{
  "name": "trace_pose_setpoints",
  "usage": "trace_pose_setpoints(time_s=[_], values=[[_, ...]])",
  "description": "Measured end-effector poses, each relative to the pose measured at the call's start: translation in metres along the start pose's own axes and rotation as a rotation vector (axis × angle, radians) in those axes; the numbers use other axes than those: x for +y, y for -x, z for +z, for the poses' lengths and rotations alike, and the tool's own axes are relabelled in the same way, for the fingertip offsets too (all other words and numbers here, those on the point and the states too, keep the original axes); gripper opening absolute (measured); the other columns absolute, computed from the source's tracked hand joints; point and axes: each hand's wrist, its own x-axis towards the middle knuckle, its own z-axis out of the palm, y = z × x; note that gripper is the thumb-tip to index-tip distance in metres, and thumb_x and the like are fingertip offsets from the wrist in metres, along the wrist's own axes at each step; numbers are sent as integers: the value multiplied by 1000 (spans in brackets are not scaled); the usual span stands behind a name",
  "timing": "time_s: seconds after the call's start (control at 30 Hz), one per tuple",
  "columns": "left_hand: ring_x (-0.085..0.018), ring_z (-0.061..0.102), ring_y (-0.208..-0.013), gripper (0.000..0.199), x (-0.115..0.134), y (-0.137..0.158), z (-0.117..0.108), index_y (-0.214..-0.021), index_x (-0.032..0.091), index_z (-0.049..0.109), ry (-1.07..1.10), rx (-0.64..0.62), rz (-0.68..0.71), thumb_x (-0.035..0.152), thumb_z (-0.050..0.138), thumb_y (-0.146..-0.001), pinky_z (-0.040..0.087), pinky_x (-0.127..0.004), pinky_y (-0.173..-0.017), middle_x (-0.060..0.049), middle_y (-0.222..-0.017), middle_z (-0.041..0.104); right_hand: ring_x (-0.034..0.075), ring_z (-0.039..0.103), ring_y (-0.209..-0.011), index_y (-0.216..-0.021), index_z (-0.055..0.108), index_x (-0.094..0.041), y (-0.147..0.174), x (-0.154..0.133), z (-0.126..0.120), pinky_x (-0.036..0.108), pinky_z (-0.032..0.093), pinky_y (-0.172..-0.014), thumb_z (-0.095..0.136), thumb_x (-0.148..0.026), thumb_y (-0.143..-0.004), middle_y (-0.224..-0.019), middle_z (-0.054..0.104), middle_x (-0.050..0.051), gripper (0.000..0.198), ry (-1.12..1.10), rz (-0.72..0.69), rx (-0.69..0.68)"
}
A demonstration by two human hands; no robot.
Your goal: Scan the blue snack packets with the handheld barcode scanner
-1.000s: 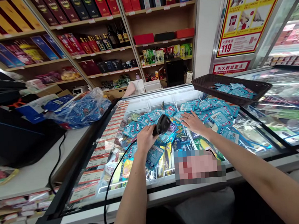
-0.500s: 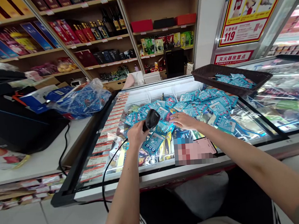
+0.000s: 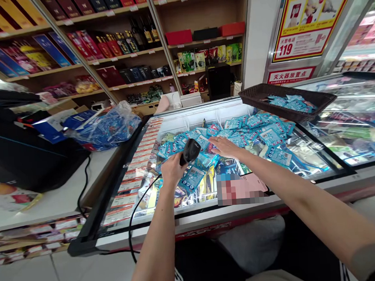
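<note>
My left hand (image 3: 173, 170) is wrapped round the handle of a black barcode scanner (image 3: 191, 150), its head pointing up and away over the freezer's glass top. A black cord (image 3: 139, 203) runs down from it. To the right, my right hand (image 3: 225, 147) is open, fingers stretched out over blue printed packets (image 3: 232, 132) spread on the glass; nothing shows in it. One blue packet (image 3: 192, 178) lies nearer me, just right of the scanner hand. A pink phone (image 3: 254, 182), partly blurred out, rests at the near edge below my right forearm.
A dark brown basket (image 3: 320, 101) with more blue packets stands at the back right. On the left, a clear plastic bag (image 3: 112, 125) of blue packs sits beside a black machine (image 3: 24, 147). Shelves of boxes and bottles (image 3: 137, 35) line the back wall.
My right hand has shifted slightly up and left, and its fingers are straighter. The left hand still holds the scanner in about the same place.
</note>
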Motion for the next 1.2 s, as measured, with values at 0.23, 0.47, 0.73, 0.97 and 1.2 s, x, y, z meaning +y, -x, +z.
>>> trace_pose_setpoints(time_s=[0.23, 0.47, 0.73, 0.97, 1.2], values=[[-26, 65, -95, 44, -6, -11, 2, -120, 24, 57, -12, 1, -23, 41, 57, -80, 43, -30, -67, -8, -108, 69, 24, 52, -122, -123, 59, -24, -29, 1, 6, 38, 44, -96, 27, -52, -96, -144, 46, 5, 50, -51, 60, -49], [-26, 66, -93, 45, -1, -28, 8, -120, 24, 57, 10, 31, -37, 47, 56, -81, 42, -29, -65, -8, -107, 70, 32, 51, -116, -122, 56, -12, -27, 1, 13, 43, 42, -95, 34, -81, -77, -119, 61, 18, 85, 3, 305, 103], [-26, 66, -92, 44, 10, -40, 14, -117, 23, 59, 26, 29, -13, 48, 56, -81, 42, -29, -67, -7, -107, 70, 35, 47, -117, -126, 49, -16, -30, 8, 17, 48, 40, -97, 74, -65, -59, -118, 57, 17, 87, -163, 434, 202], [-25, 66, -93, 45, 25, -52, 13, -119, 24, 59, 41, 50, 14, 46, 58, -80, 43, -29, -66, -5, -108, 70, 24, 59, -103, -134, 36, -25, -4, 40, -3, 40, 48, -89, 66, -24, -73, -117, 60, 8, 68, -505, 460, 509], [-24, 66, -92, 39, 62, -70, 22, -115, 26, 61, 68, 49, 108, 43, 57, -81, 42, -29, -65, -4, -105, 71, 22, 63, -94, -105, 58, -19, 27, 100, -7, 39, 49, -89, 64, -36, -74, -103, 67, 7, 36, -756, 477, 731]])
